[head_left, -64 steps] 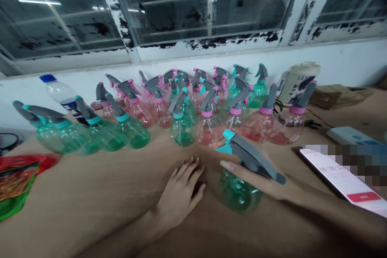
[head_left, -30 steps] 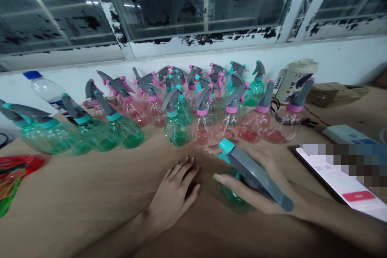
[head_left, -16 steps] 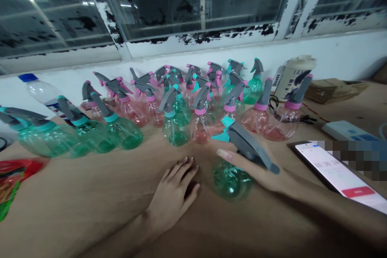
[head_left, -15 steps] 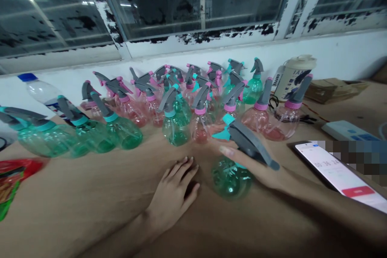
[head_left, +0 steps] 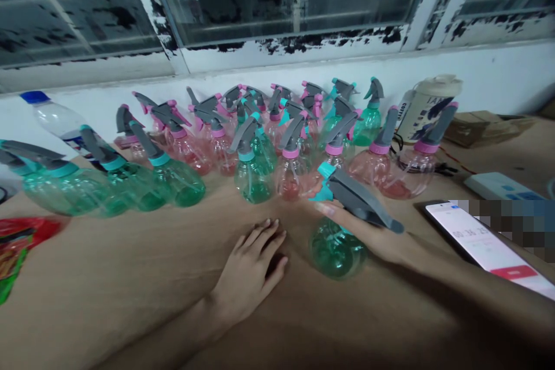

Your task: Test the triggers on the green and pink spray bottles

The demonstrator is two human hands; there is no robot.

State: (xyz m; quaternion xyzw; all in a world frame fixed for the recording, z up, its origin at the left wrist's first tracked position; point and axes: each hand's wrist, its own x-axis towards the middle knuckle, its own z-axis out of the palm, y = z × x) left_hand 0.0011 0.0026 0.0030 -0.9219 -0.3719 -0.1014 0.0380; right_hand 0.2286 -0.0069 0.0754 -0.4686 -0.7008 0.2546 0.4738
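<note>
My right hand (head_left: 368,231) is closed round the neck of a green spray bottle (head_left: 337,251) with a grey and turquoise trigger head. The bottle is in front of the others, its nozzle pointing left; whether its base touches the table cannot be made out. To its left, my left hand (head_left: 251,272) lies palm down on the brown tabletop (head_left: 143,272), fingers stretched out and holding nothing. Just beyond my hands stand a green spray bottle (head_left: 254,182) and a pink spray bottle (head_left: 291,179), at the front of a cluster of several more.
Several green spray bottles (head_left: 180,185) stand at the left, near a clear bottle with a blue cap (head_left: 56,118) and a red packet (head_left: 26,237). A phone (head_left: 485,243) showing a timer lies at the right. Behind are a cream cup (head_left: 427,107) and a cardboard piece (head_left: 485,130).
The camera view has shifted slightly. My right hand still holds the green spray bottle, and my left hand still rests flat on the table.
</note>
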